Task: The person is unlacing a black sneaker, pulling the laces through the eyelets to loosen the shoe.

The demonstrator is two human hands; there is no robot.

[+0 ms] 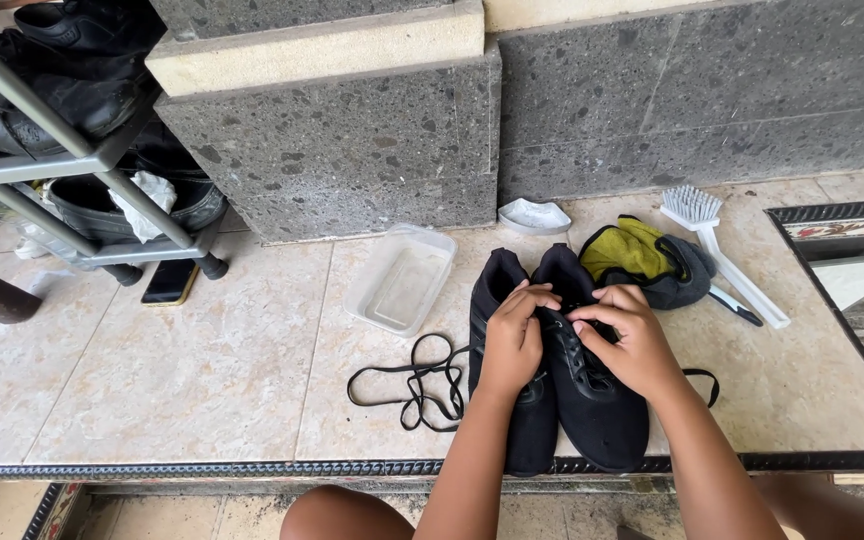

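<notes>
**Lacing at the right-hand black shoe**

You had both hands over the pair of black shoes [552, 380] on the tiled floor [202, 360]. Your left hand [514, 335] and right hand [632, 340] met at the lace [570, 350] of the right-hand shoe, fingers [592, 312] curled and pinching it. A loose black lace [412, 380] lay just left of the pair. Judged step: threading; next calls for a steady pull through the eyelet.

— Where is there room to move a hand?

— Left of the black shoes [552, 370], past the loose lace [414, 385], the tiled floor [202, 370] lies open up to the shoe rack [62, 160].

— And ahead?

— Crowded. The clear plastic tub [400, 280] and small white dish [535, 215] sit before the stone wall [352, 150].

— To the right?

— The yellow-grey cloth [652, 260] and white brush [727, 255] block the near side; beyond them the tiles are bare.
</notes>
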